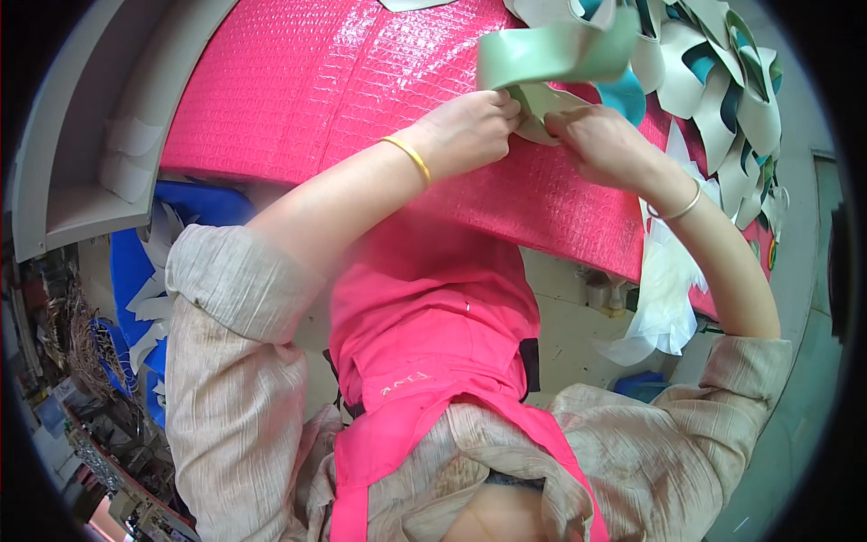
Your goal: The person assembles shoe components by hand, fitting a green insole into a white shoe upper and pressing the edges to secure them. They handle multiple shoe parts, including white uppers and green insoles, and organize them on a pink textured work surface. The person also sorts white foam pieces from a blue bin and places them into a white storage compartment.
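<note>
Both of my hands grip a pale green piece of soft sheet material (pixel 537 61) that looks like a shoe upper. Its upper part curves in a band above my fingers and is smeared by motion. My left hand (pixel 477 128), with a yellow bangle on its wrist, is closed on the lower left edge. On the lower right edge my right hand (pixel 603 143) pinches the same piece, a pale bangle at its wrist. Just behind the right hand lies a teal piece (pixel 625 98). Everything is held a little above the pink-covered table (pixel 298 108).
Pale shoe uppers with teal linings (pixel 718 81) are heaped at the far right. White paper-like scraps (pixel 668 289) hang over the table's right front edge. A grey cabinet (pixel 99 117) stands at the left, near a blue container (pixel 203 203) with pale offcuts.
</note>
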Tool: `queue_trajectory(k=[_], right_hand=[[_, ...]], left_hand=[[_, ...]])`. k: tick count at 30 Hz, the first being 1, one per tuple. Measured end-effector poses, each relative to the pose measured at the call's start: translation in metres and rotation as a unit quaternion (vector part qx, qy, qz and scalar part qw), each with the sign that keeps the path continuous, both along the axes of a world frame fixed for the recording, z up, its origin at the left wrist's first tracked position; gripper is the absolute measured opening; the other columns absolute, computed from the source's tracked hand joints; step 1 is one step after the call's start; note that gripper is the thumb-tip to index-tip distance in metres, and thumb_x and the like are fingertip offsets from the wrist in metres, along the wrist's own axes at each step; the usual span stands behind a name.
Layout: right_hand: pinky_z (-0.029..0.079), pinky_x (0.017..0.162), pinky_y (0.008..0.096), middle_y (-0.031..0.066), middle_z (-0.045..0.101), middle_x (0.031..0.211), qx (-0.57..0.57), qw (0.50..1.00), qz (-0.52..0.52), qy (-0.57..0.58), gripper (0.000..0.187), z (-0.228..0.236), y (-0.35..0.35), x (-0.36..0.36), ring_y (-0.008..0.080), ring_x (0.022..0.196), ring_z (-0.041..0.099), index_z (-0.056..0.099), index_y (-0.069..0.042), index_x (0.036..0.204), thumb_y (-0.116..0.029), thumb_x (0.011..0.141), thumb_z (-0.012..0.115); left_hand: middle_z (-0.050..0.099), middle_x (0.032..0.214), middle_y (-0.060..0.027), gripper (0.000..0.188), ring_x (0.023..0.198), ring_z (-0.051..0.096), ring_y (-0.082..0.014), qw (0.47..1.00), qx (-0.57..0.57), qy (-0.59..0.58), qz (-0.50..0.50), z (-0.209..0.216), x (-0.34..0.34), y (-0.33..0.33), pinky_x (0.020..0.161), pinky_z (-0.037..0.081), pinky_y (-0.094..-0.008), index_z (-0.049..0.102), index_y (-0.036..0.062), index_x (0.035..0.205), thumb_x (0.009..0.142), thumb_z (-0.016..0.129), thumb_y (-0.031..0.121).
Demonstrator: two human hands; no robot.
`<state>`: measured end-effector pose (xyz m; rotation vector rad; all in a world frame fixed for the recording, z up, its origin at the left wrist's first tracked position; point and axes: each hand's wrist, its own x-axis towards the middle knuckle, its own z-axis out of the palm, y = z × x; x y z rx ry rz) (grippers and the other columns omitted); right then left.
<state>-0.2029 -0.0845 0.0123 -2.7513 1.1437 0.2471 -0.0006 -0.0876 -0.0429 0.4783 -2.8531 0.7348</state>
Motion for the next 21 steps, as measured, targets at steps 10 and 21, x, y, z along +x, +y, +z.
queue_trajectory(k=[10,21], right_hand=[[0.047,0.066,0.0383,0.0184,0.061,0.084,0.134,0.966,-0.197,-0.096,0.021,0.013,-0.021,0.019,0.0331,0.075,0.058,0.059,0.002,0.088,-0.007,0.069,0.061],[0.051,0.065,0.0395,0.0132,0.063,0.081,0.039,0.989,-0.143,-0.018,0.022,-0.036,-0.001,0.051,0.0296,0.077,0.062,0.065,-0.010,0.084,-0.025,0.067,0.066]], left_hand=[[0.054,0.082,0.0014,0.007,0.084,0.049,-0.0135,0.990,0.099,0.096,-0.010,0.004,0.008,0.021,0.079,0.039,-0.0268,0.061,0.0117,0.060,0.063,0.055,0.014],[0.050,0.090,-0.0044,0.021,0.089,0.047,-0.0182,0.963,0.170,0.176,0.115,-0.021,0.016,0.069,0.081,0.038,-0.0287,0.060,0.0020,0.086,0.070,0.056,0.015]])
